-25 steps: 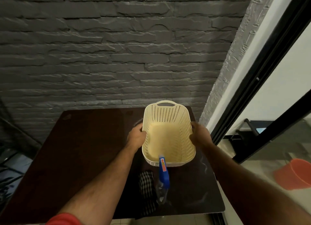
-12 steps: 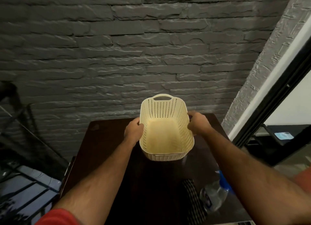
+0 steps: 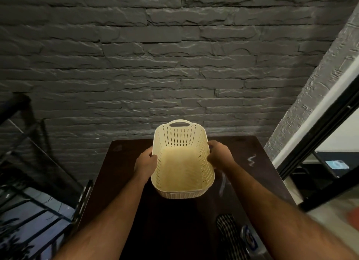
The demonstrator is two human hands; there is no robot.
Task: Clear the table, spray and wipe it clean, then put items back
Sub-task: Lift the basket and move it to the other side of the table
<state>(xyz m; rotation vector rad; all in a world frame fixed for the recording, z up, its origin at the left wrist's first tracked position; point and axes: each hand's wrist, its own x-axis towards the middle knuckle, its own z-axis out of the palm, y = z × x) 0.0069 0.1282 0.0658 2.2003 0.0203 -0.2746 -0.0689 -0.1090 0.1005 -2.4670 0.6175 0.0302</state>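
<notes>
1. Cream perforated plastic basket (image 3: 182,162) is held over the dark table (image 3: 242,149), its long axis running from 6 to 12 o'clock, empty inside.
2. The left hand (image 3: 144,162) is curled round the rim at 9 o'clock; the right hand (image 3: 219,155) is curled round it at 3 o'clock. Both are equally near.
3. Counted: one basket, two hands, one checked cloth (image 3: 230,238) and one spray bottle (image 3: 250,240) at 5 o'clock.

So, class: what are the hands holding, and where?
The cream basket, gripped by its long side rims: left hand on one, right hand opposite.
</notes>
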